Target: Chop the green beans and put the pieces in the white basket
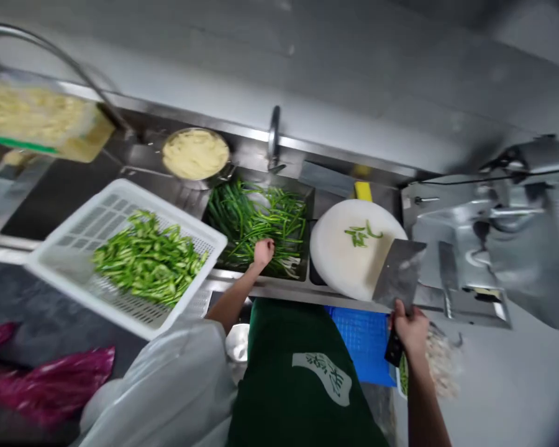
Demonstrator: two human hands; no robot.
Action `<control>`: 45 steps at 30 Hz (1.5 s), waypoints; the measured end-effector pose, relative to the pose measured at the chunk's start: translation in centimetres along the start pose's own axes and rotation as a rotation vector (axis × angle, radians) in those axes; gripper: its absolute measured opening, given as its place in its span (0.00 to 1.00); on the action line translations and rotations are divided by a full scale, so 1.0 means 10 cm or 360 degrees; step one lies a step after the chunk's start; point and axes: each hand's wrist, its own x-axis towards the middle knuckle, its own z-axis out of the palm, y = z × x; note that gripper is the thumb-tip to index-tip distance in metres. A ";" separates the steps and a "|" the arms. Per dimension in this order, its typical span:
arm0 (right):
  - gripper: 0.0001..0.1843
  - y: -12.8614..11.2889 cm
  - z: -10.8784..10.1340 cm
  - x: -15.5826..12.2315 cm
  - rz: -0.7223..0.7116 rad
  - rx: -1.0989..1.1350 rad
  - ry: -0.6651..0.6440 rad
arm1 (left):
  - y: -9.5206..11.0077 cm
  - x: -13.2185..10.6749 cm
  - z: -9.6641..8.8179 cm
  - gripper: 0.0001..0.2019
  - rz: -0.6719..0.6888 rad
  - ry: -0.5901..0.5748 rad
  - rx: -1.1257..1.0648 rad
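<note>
My right hand point(410, 332) grips the black handle of a cleaver point(399, 270), whose broad blade lies over the near right edge of a round white cutting board point(338, 254). A few cut green pieces point(361, 234) rest on the board. Over the sink basin point(310, 214) my left hand point(263, 252) is closed, its fingers curled among long scallions point(279, 217); whether it holds any is hidden. To the left, a white plastic basket point(60, 261) contains a heap of sliced green vegetable point(151, 257).
Behind the basket stands a bowl of pale slices point(195, 154). A faucet point(274, 136) rises behind the basin. At right are a slicing machine point(517, 230) and another knife point(447, 273). A blue crate point(361, 344) sits below the counter. Far left, a tub point(88, 133) holds pale pieces.
</note>
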 end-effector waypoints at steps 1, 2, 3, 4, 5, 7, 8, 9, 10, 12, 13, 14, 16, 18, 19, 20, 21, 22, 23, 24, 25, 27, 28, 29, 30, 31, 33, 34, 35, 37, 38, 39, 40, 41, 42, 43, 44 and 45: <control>0.25 0.15 -0.03 0.01 0.0071 0.0051 -0.0041 | 0.14 0.07 0.12 0.13 0.0058 0.0016 -0.0009; 0.26 0.29 -0.05 0.03 0.0157 0.0115 -0.0092 | 0.31 0.12 0.26 0.15 0.0162 0.0026 -0.0033; 0.27 0.40 -0.06 0.06 0.0238 0.0186 -0.0143 | 0.50 0.17 0.42 0.16 0.0317 0.0016 -0.0065; 0.28 0.51 -0.06 0.10 0.0307 0.0268 -0.0181 | 0.73 0.22 0.61 0.16 0.0510 -0.0020 -0.0093; 0.28 0.61 -0.04 0.16 0.0371 0.0366 -0.0215 | 0.96 0.26 0.81 0.18 0.0713 -0.0077 -0.0102; 0.30 0.78 0.01 0.30 0.0477 0.0538 -0.0280 | 1.41 0.38 1.24 0.25 0.1033 -0.0205 -0.0028; 0.30 0.86 0.04 0.38 0.0510 0.0593 -0.0303 | 1.62 0.45 1.45 0.30 0.1114 -0.0255 0.0047; 0.30 0.93 0.06 0.47 0.0527 0.0623 -0.0319 | 1.80 0.53 1.66 0.33 0.1164 -0.0290 0.0122; 0.30 0.99 0.09 0.57 0.0528 0.0637 -0.0330 | 1.95 0.61 1.85 0.34 0.1214 -0.0322 0.0181; 0.28 1.06 0.14 0.77 0.0505 0.0655 -0.0366 | 2.18 0.70 2.19 0.33 0.1363 -0.0407 0.0237; 0.27 1.08 0.16 0.88 0.0489 0.0666 -0.0390 | 2.26 0.69 2.34 0.32 0.1439 -0.0448 0.0236; 0.27 1.07 0.19 0.98 0.0475 0.0672 -0.0426 | 2.32 0.65 2.47 0.32 0.1492 -0.0476 0.0229; 0.26 1.02 0.28 1.15 0.0442 0.0664 -0.0516 | 2.42 0.43 2.72 0.34 0.1484 -0.0467 0.0216; 0.25 0.90 0.39 1.27 0.0351 0.0647 -0.0628 | 2.50 0.15 2.94 0.36 0.1343 -0.0395 0.0236; 0.25 0.81 0.45 1.31 0.0288 0.0636 -0.0681 | 2.54 0.02 3.03 0.36 0.1237 -0.0307 0.0188; 0.25 0.72 0.51 1.32 0.0222 0.0617 -0.0720 | 2.58 -0.08 3.09 0.36 0.1145 -0.0221 0.0130; 0.24 0.61 0.56 1.32 0.0150 0.0594 -0.0742 | 2.60 -0.14 3.12 0.33 0.1054 -0.0138 0.0077; 0.24 0.49 0.60 1.30 0.0079 0.0570 -0.0749 | 2.61 -0.16 3.09 0.31 0.0980 -0.0058 0.0025; 0.23 0.36 0.64 1.28 0.0005 0.0553 -0.0747 | 2.60 -0.15 3.00 0.29 0.0924 0.0011 -0.0018; 0.22 0.21 0.68 1.23 -0.0078 0.0545 -0.0753 | 2.56 -0.12 2.85 0.28 0.0879 0.0079 -0.0051; 0.22 0.03 0.73 1.17 -0.0173 0.0547 -0.0776 | 2.48 -0.09 2.63 0.28 0.0844 0.0151 -0.0071; 0.21 -0.40 0.86 1.00 -0.0402 0.0571 -0.0874 | 2.25 -0.03 2.03 0.28 0.0762 0.0326 -0.0070; 0.20 -0.65 0.94 0.87 -0.0532 0.0576 -0.0939 | 2.09 -0.03 1.68 0.28 0.0715 0.0434 -0.0048; 0.19 -0.93 1.02 0.72 -0.0675 0.0594 -0.1020 | 1.91 -0.04 1.30 0.28 0.0645 0.0550 -0.0012; 0.17 -1.22 1.11 0.55 -0.0835 0.0614 -0.1099 | 1.70 -0.07 0.91 0.28 0.0569 0.0648 0.0023; 0.16 -1.51 1.19 0.35 -0.0992 0.0601 -0.1181 | 1.47 -0.11 0.50 0.28 0.0498 0.0772 0.0060; 0.13 -2.07 1.32 -0.08 -0.1288 0.0515 -0.1299 | 0.95 -0.21 -0.33 0.28 0.0317 0.1041 0.0129; 0.13 -2.30 1.36 -0.28 -0.1409 0.0449 -0.1332 | 0.68 -0.25 -0.74 0.28 0.0200 0.1173 0.0157; 0.12 -2.49 1.40 -0.45 -0.1494 0.0395 -0.1362 | 0.40 -0.29 -1.13 0.29 0.0066 0.1291 0.0193; 0.11 -2.70 1.43 -0.68 -0.1567 0.0332 -0.1350 | -0.10 -0.33 -1.79 0.29 -0.0216 0.1458 0.0302; 0.11 -2.71 1.44 -0.72 -0.1554 0.0320 -0.1312 | -0.31 -0.33 -2.03 0.29 -0.0335 0.1521 0.0369; 0.12 -2.67 1.45 -0.70 -0.1509 0.0313 -0.1259 | -0.46 -0.33 -2.18 0.28 -0.0386 0.1607 0.0444; 0.12 -2.58 1.44 -0.64 -0.1435 0.0309 -0.1183 | -0.57 -0.31 -2.23 0.26 -0.0366 0.1625 0.0491; 0.14 -2.46 1.42 -0.53 -0.1330 0.0296 -0.1105 | -0.61 -0.28 -2.18 0.24 -0.0296 0.1591 0.0498; 0.15 -2.30 1.38 -0.40 -0.1197 0.0274 -0.1031 | -0.60 -0.24 -2.03 0.21 -0.0183 0.1501 0.0464; 0.17 -2.14 1.32 -0.25 -0.1042 0.0257 -0.0942 | -0.55 -0.19 -1.79 0.18 -0.0053 0.1292 0.0372; 0.18 -1.96 1.25 -0.09 -0.0893 0.0235 -0.0865 | -0.47 -0.13 -1.49 0.16 0.0063 0.1005 0.0279; 0.19 -1.79 1.16 0.05 -0.0757 0.0192 -0.0798 | -0.37 -0.06 -1.15 0.15 0.0142 0.0682 0.0212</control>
